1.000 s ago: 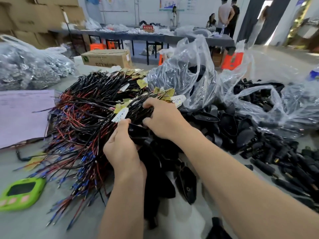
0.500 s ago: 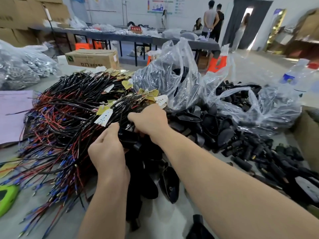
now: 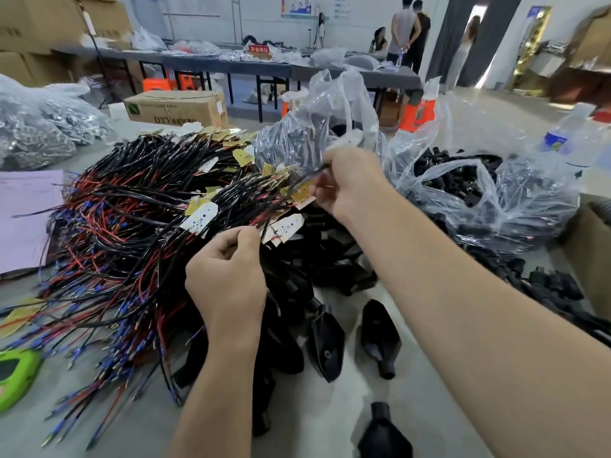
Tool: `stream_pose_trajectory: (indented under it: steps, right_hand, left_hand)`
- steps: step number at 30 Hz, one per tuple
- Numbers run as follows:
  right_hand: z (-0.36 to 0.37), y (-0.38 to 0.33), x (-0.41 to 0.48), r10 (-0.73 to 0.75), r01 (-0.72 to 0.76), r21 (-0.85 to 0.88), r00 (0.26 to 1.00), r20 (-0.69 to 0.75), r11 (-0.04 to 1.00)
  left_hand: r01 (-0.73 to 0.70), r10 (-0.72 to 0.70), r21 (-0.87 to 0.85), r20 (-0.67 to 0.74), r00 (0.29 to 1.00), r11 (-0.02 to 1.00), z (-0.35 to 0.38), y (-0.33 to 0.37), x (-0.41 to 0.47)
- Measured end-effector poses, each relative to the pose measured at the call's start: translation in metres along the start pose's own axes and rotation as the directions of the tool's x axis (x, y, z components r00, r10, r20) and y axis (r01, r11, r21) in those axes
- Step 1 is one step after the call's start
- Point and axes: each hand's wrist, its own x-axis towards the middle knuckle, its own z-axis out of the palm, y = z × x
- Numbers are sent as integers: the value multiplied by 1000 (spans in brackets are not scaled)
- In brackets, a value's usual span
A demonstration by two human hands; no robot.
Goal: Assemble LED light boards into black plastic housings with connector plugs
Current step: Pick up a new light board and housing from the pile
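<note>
Over the desk (image 3: pixel 347 408), the left hand (image 3: pixel 228 279) pinches a few strands from a big heap of black and red wires (image 3: pixel 132 226), while the right hand (image 3: pixel 350 186), higher and farther back, pinches a small yellow board (image 3: pixel 302 193) at the heap's right edge. Black housings (image 3: pixel 325 338) lie loose beneath and between the forearms, and clear bags (image 3: pixel 496 200) of black parts sit behind the right hand. A pink sheet (image 3: pixel 23 209) and a green timer (image 3: pixel 13 375) lie at the left.
</note>
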Motion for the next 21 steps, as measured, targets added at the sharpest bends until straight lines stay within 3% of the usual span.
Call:
stream_pose_trajectory:
  steps: [3, 6, 9, 11, 14, 18, 21]
  right_hand:
    - [-23, -10, 12, -159, 139, -249, 985, -64, 959]
    - [-45, -20, 15, -324, 243, -559, 945, -48, 793]
    - [-56, -28, 14, -248, 221, -467, 969, 4, 856]
    - [-64, -31, 16, -266, 226, -350, 961, -70, 909]
    - [-77, -37, 17, -378, 307, -302, 901, -215, 903]
    - [-95, -46, 7, -375, 278, -413, 910, -175, 867]
    - [-115, -46, -3, -423, 320, -547, 903, -70, 773]
  left_hand:
    - [113, -108, -43, 88, 990, 993, 1, -2, 2]
    - [143, -164, 142, 153, 974, 980, 1, -8, -1]
    - [121, -151, 203, 142, 978, 972, 1, -7, -2]
    - [167, -185, 152, 116, 976, 974, 1, -7, -1]
    - [223, -230, 101, 72, 970, 970, 0, -8, 2]
    - [261, -261, 43, 2, 965, 965, -1, -10, 4]
    - [178, -178, 108, -13, 984, 978, 2, -7, -1]
